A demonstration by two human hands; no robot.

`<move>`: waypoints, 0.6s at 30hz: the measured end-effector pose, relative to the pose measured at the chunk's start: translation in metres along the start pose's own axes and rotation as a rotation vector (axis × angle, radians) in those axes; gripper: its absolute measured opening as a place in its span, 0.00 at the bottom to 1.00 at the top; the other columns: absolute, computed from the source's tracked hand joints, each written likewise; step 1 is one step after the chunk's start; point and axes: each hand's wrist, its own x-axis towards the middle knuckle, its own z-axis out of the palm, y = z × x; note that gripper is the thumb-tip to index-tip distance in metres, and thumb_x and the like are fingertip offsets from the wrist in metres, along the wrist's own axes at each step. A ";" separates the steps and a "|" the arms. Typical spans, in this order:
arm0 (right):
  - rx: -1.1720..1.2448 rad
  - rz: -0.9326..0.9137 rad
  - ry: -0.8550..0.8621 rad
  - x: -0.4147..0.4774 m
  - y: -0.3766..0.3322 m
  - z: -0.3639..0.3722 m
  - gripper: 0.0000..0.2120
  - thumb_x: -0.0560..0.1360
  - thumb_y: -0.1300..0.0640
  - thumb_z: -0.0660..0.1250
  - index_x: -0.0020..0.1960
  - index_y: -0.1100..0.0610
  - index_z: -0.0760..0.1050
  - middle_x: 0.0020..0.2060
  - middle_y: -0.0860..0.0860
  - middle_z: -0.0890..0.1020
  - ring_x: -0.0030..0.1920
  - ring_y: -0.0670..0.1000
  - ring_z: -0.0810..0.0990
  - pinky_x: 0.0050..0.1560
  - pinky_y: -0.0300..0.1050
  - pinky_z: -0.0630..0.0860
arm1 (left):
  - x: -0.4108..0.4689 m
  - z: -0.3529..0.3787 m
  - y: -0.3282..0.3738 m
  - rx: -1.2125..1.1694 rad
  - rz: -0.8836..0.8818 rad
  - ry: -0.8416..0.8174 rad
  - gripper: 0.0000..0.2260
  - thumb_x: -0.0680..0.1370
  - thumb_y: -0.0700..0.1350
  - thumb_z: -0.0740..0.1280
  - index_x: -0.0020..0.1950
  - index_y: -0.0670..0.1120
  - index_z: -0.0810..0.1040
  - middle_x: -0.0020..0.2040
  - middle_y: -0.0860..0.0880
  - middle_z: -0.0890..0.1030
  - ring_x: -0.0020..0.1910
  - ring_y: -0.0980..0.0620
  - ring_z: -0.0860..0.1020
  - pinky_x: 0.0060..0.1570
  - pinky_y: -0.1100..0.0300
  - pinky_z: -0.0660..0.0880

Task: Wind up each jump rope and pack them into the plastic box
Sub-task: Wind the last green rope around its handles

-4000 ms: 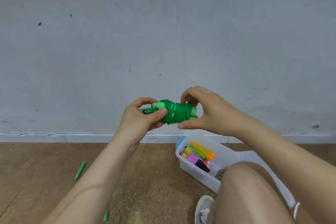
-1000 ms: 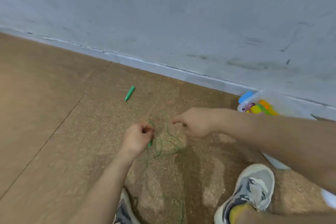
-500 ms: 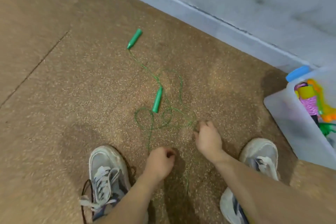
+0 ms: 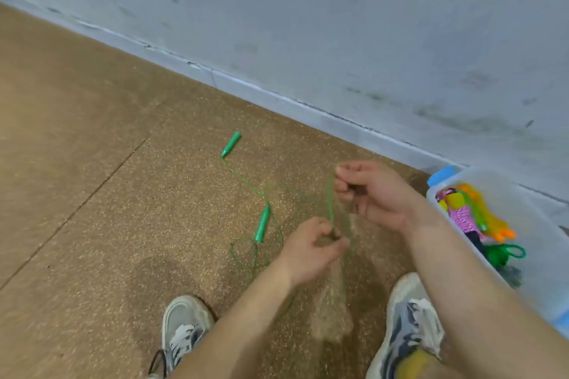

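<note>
**Green rope comes off the floor for winding**

A person's left hand (image 4: 312, 244) and right hand (image 4: 374, 194) pinch a taut length of the green jump rope (image 4: 330, 203); both handles lie on the floor nearby. Even, snug loops would likely suit the plastic box (image 4: 537, 226) at right.

1. Bare indoor room, perhaps a gym or activity space; exact kind unclear.
2. Speckled brown cork-like floor (image 4: 92, 194) with a straight seam, laid in sheets.
3. Scuffed, stained grey wall (image 4: 338, 24) above a pale skirting strip (image 4: 277, 101).
4. Clear plastic box (image 4: 523, 218) of bright skipping ropes beside the wall.
</note>
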 end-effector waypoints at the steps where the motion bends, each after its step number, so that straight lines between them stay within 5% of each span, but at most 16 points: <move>1: 0.097 -0.039 -0.002 -0.011 -0.020 0.002 0.11 0.78 0.62 0.61 0.37 0.56 0.72 0.30 0.50 0.73 0.27 0.45 0.69 0.29 0.36 0.64 | -0.009 -0.002 0.018 -0.052 0.008 -0.057 0.09 0.74 0.55 0.65 0.41 0.51 0.79 0.43 0.52 0.79 0.46 0.51 0.78 0.55 0.49 0.73; 6: 0.351 -0.209 0.112 -0.075 -0.113 0.018 0.10 0.80 0.63 0.58 0.40 0.56 0.69 0.30 0.49 0.71 0.22 0.40 0.65 0.22 0.30 0.59 | -0.055 -0.015 0.068 0.010 -0.009 -0.236 0.14 0.76 0.54 0.68 0.53 0.48 0.70 0.37 0.49 0.81 0.37 0.50 0.81 0.49 0.47 0.78; 9: 0.324 -0.264 0.099 -0.113 -0.148 0.033 0.08 0.80 0.61 0.60 0.41 0.56 0.69 0.30 0.49 0.72 0.21 0.40 0.64 0.20 0.30 0.59 | -0.073 -0.030 0.090 0.042 -0.057 0.065 0.23 0.73 0.51 0.72 0.64 0.52 0.67 0.37 0.49 0.78 0.34 0.53 0.79 0.42 0.51 0.81; 13: 0.093 -0.335 -0.001 -0.155 -0.165 0.075 0.08 0.79 0.62 0.62 0.41 0.56 0.70 0.29 0.50 0.73 0.22 0.41 0.64 0.20 0.31 0.58 | -0.088 -0.043 0.153 -0.106 0.208 0.319 0.33 0.69 0.44 0.77 0.70 0.55 0.66 0.53 0.50 0.76 0.47 0.56 0.76 0.43 0.68 0.76; 15: 0.042 -0.376 -0.040 -0.170 -0.170 0.093 0.08 0.78 0.62 0.63 0.40 0.57 0.71 0.29 0.51 0.73 0.22 0.42 0.64 0.20 0.32 0.58 | -0.094 -0.040 0.179 -0.183 0.298 0.210 0.27 0.71 0.45 0.75 0.67 0.57 0.70 0.51 0.51 0.76 0.42 0.56 0.75 0.40 0.66 0.74; 18: 0.044 -0.445 0.043 -0.185 -0.182 0.099 0.08 0.78 0.63 0.64 0.40 0.58 0.71 0.28 0.51 0.73 0.22 0.43 0.68 0.20 0.32 0.59 | -0.113 -0.031 0.192 0.111 0.331 -0.080 0.10 0.77 0.53 0.67 0.55 0.53 0.82 0.39 0.55 0.78 0.34 0.58 0.71 0.37 0.63 0.68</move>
